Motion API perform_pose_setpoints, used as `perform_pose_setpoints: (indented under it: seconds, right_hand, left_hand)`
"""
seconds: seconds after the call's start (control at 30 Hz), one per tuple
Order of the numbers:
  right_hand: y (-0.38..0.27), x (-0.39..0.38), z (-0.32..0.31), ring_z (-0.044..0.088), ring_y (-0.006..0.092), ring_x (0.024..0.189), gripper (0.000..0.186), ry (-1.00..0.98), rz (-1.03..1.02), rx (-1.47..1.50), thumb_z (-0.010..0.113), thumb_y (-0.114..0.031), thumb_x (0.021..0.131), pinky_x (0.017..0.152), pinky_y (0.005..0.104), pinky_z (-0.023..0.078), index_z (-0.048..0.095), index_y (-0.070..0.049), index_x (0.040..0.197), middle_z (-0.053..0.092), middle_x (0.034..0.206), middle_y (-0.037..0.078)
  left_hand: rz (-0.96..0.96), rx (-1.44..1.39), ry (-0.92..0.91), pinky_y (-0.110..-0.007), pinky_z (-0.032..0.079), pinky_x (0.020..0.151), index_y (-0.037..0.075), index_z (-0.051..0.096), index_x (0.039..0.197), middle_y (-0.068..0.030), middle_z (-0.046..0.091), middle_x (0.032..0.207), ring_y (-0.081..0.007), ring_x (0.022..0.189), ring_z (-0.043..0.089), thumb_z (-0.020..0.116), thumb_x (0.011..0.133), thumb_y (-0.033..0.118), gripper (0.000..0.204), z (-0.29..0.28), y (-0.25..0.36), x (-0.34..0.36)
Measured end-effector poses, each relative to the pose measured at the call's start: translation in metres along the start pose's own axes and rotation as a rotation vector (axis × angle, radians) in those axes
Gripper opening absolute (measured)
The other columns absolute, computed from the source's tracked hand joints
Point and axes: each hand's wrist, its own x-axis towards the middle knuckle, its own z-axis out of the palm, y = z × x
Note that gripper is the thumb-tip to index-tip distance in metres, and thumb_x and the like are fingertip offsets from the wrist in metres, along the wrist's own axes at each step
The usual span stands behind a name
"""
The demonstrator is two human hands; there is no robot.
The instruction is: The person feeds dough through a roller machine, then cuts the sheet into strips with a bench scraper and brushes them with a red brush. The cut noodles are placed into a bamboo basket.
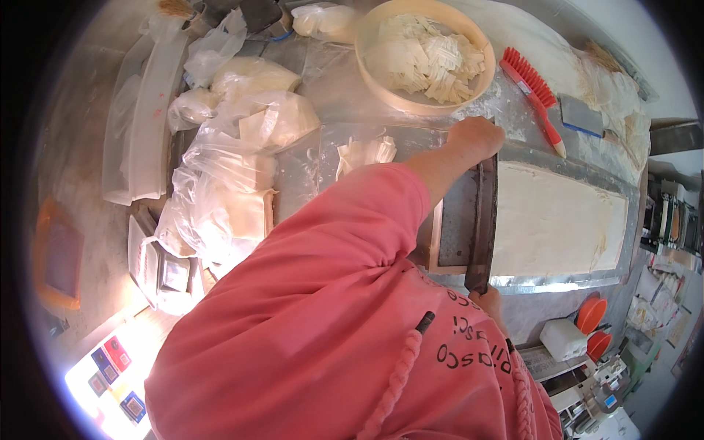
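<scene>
My left hand [477, 138] is closed on the far end of a long dark bar [482, 227], which looks like a metal blade. My right hand [488, 299], partly hidden by my pink top, grips the near end. The bar stands along the left edge of a flat, pale dough sheet [561, 220] on a metal board. Left of the bar, a dark panel with a light wooden edge [438, 227] shows in part. A small bundle of cut dough strips [367, 152] sits beyond my left sleeve.
A round wooden-rimmed sieve [364, 77] holds a heap of dough strips at the back. Beside it are a red brush [532, 92] and a grey scraper [581, 117]. Plastic-wrapped dough [246, 139] lies at left. A white container [563, 339] and scales [601, 396] stand at lower right.
</scene>
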Motion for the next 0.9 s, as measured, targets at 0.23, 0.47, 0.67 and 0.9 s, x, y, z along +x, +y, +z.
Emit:
perform_pose_setpoints:
  seconds: [0.23,0.47,0.67,0.9]
  right_hand:
    - [0.0,0.005,0.017,0.057,0.0473,0.084,0.031,0.139,-0.054,0.057,0.049,-0.022,0.079,0.07,0.0504,0.045,0.061,0.007,0.081,0.058,0.077,0.032]
    - [0.084,-0.066,0.011,0.057,0.0423,0.081,0.038,0.002,0.058,-0.218,0.05,-0.03,0.083,0.065,0.0458,0.046,0.061,0.007,0.085,0.058,0.074,0.029]
    - [0.146,-0.127,-0.019,0.054,0.0346,0.072,0.033,0.237,-0.006,-0.072,0.052,-0.026,0.083,0.06,0.0425,0.044,0.06,0.005,0.085,0.056,0.069,0.025]
    - [0.137,-0.096,0.009,0.05,0.0257,0.062,0.027,0.508,-0.16,0.096,0.053,-0.022,0.083,0.054,0.0386,0.043,0.058,0.004,0.085,0.053,0.063,0.021]
  left_hand:
    - [0.021,0.063,0.142,-0.041,0.044,0.088,-0.001,0.058,0.108,-0.0236,0.057,0.112,-0.0352,0.103,0.056,0.04,0.082,0.024,0.041,-0.014,0.016,-0.021]
    - [0.606,0.584,0.212,-0.053,0.004,0.109,0.003,0.032,0.135,-0.0214,0.015,0.146,-0.0337,0.137,0.009,0.032,0.087,0.019,0.051,0.072,0.001,-0.118]
    - [0.827,0.199,-0.139,-0.055,0.01,0.108,0.006,0.044,0.128,-0.0188,0.033,0.138,-0.0328,0.132,0.023,0.046,0.085,0.032,0.05,0.139,-0.045,-0.201]
    - [0.124,0.167,0.547,-0.051,0.012,0.107,-0.006,0.016,0.137,-0.0252,0.018,0.142,-0.0383,0.133,0.015,0.068,0.072,0.035,0.093,0.094,-0.064,-0.139]
